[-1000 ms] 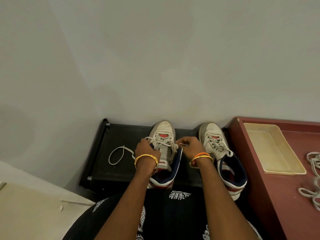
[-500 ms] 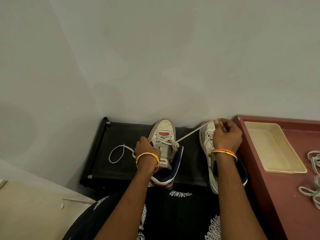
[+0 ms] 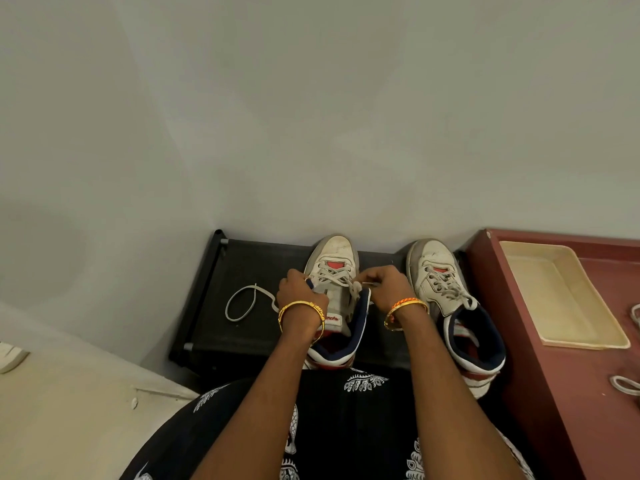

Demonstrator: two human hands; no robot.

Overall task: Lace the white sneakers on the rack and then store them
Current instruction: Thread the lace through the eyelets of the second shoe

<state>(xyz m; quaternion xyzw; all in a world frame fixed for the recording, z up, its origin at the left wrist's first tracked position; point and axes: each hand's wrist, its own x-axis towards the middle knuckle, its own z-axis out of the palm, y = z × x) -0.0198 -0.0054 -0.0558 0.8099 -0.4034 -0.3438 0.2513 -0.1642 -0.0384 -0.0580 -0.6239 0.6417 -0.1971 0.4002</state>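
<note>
White lace tip (image 3: 364, 283) half-hidden in right hand (image 3: 387, 289), grip unclear.

Both hands sit over the left sneaker (image 3: 332, 299), so its upper eyelets are covered and I can't make out how the left hand (image 3: 299, 294) meets the lace. The heel slips under the wrists and the dark patterned cloth (image 3: 349, 424). At the right edge, loose white laces (image 3: 627, 384) on the red cabinet (image 3: 561, 393) are cut off.
</note>
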